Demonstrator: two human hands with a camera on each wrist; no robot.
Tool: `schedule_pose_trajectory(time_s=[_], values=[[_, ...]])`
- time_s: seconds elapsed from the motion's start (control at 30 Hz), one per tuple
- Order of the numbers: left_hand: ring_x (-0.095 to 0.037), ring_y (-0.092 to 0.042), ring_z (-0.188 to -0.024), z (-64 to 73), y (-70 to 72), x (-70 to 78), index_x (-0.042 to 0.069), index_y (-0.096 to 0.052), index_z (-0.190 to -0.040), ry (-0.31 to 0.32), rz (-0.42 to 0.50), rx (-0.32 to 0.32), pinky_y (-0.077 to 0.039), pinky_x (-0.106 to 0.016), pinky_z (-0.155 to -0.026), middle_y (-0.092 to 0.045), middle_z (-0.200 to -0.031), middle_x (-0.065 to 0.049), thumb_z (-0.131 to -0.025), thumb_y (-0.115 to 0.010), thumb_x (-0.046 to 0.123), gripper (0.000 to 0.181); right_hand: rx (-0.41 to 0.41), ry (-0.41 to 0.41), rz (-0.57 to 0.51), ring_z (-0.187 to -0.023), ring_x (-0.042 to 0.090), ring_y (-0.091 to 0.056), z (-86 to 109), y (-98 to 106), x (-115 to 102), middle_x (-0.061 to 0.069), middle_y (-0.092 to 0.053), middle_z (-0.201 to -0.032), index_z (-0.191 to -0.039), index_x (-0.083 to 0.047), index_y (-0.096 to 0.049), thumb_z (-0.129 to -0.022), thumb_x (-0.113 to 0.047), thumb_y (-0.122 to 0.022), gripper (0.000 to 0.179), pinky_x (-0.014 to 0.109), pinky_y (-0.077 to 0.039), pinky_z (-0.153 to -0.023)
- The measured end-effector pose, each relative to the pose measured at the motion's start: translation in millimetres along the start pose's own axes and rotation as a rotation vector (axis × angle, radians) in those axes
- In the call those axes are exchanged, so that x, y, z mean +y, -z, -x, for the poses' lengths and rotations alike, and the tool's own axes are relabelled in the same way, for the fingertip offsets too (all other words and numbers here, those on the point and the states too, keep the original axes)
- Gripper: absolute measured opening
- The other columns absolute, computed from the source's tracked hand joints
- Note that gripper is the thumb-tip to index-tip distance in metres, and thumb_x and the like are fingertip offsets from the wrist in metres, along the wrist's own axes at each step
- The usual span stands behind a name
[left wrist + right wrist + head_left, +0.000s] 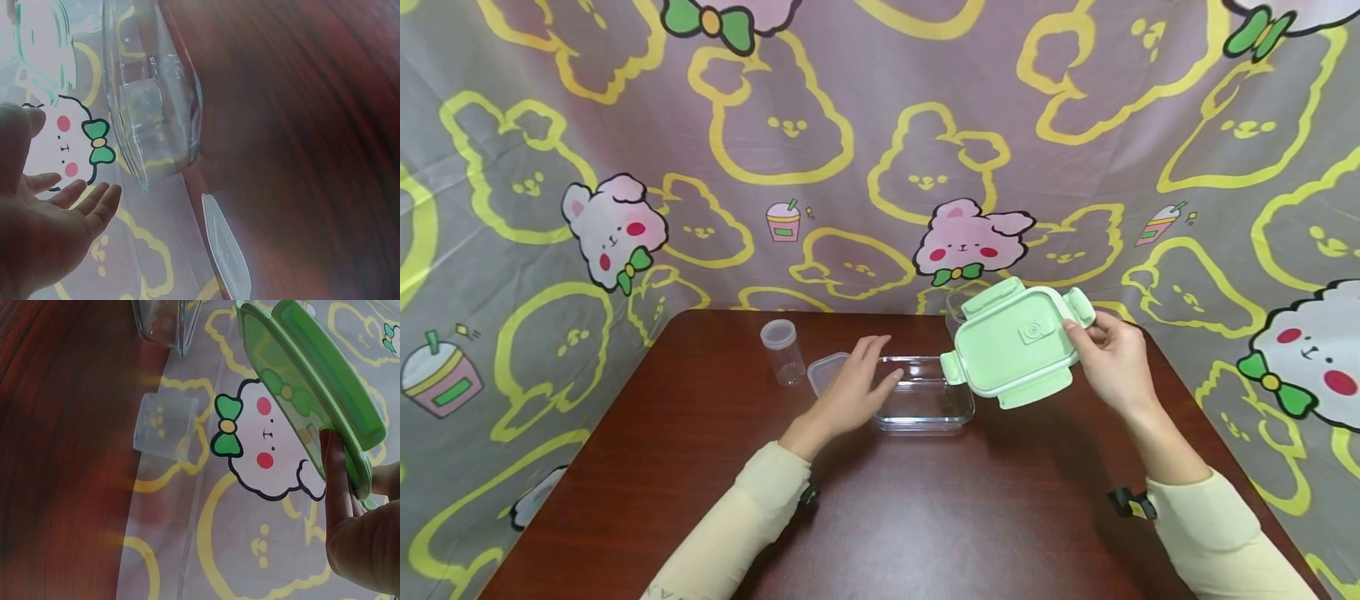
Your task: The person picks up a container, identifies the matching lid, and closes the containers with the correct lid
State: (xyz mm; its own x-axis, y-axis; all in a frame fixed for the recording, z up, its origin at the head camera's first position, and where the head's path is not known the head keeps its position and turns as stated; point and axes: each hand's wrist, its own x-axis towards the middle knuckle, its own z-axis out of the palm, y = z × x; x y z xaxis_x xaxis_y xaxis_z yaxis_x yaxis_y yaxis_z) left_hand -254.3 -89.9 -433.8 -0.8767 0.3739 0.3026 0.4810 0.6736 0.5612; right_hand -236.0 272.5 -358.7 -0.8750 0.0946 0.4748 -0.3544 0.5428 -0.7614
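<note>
My right hand (pixel 1112 354) pinches a green snap-lock lid (pixel 1011 346) by its right end, thumb on top and fingers beneath. The lid is tilted in the air, its left end overlapping the right side of a rectangular glass container (pixel 925 408) in the head view. That container stands on the table without a cover. Beside its left wall is my left hand (pixel 853 387), fingers extended and holding nothing. In the left wrist view the same glass container (pixel 156 106) shows beyond the open fingers (pixel 94 209). The right wrist view shows the lid (pixel 312 381) edge-on above the fingers.
A small clear jar (pixel 786 358) with a whitish cap stands at the back left. A translucent flat lid (pixel 827 371) lies partly behind my left hand. Behind the green lid is a clear plastic box (pixel 165 425). A patterned curtain (pixel 865 167) surrounds the brown table (pixel 925 517).
</note>
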Motion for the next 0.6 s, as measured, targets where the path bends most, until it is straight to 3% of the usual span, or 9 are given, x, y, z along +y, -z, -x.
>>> schedule_pose_trajectory(time_s=[0.1,0.3,0.6], values=[[-0.029,-0.048,-0.136,-2.0,-1.8,2.3,0.003,-0.034,-0.156,0.01,0.062,0.025,-0.04,-0.044,-0.115,-0.042,-0.151,-0.015,-0.103,-0.061,0.038,0.07,0.005,-0.006,-0.006,-0.059,-0.004,-0.064,-1.2,-2,5,-0.003,-0.073,-0.072,-0.112,0.01,-0.069,-0.101,-0.014,-0.063,0.026,0.017,-0.043,-0.045],[-0.029,-0.061,-0.117,-6.7,-6.0,8.2,0.003,-0.036,-0.154,0.052,0.22,0.053,-0.055,-0.043,-0.096,-0.051,-0.139,-0.016,-0.099,-0.069,0.027,0.069,0.005,-0.017,-0.049,-0.062,-0.003,-0.067,1.1,-7,1,0.002,-0.074,-0.074,-0.112,0.013,-0.068,-0.101,-0.01,-0.062,0.026,0.015,-0.048,-0.05],[-0.032,-0.067,-0.115,-12.9,-13.2,16.1,-0.001,-0.041,-0.148,0.075,0.403,0.039,-0.06,-0.033,-0.087,-0.055,-0.138,-0.019,-0.098,-0.07,0.019,0.062,-0.001,-0.01,-0.119,-0.063,-0.001,-0.068,3.4,-18,2,0.009,-0.076,-0.078,-0.117,0.014,-0.066,-0.101,-0.008,-0.062,0.027,0.016,-0.051,-0.053]])
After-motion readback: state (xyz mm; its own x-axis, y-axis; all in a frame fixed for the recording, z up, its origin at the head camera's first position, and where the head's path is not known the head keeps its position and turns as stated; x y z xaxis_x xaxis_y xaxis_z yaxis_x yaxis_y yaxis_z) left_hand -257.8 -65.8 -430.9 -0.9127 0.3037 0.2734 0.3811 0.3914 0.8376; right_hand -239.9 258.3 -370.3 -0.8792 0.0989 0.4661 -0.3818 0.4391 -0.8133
